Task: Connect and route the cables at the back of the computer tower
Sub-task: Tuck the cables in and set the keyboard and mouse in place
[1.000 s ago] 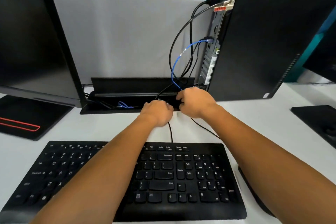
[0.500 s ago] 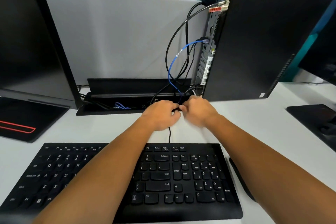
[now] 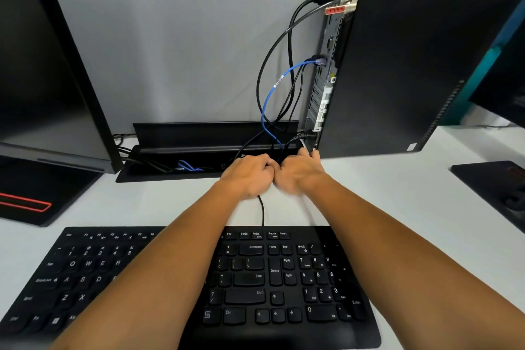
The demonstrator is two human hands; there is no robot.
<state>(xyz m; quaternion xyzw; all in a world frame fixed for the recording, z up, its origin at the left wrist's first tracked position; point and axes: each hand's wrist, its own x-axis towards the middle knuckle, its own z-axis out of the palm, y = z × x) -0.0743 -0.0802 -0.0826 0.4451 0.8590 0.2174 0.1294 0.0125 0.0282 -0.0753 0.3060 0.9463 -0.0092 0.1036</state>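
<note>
Monitor at far left; cable tray open along the table, loose leads lying inside.

Left hand knuckles up, fingers curled around a black cable that runs back toward the keyboard. Right hand touching the left, fingers curled on the bundle at the tower's foot; exact hold blurred.

Computer tower upright at right, rear panel facing left; blue cable and black leads already plugged in.

Risk, as judged: tugging the bundle could unseat the blue plug or snag leads on the tray's edge. Both forearms extended over the keyboard, wrists converging.
</note>
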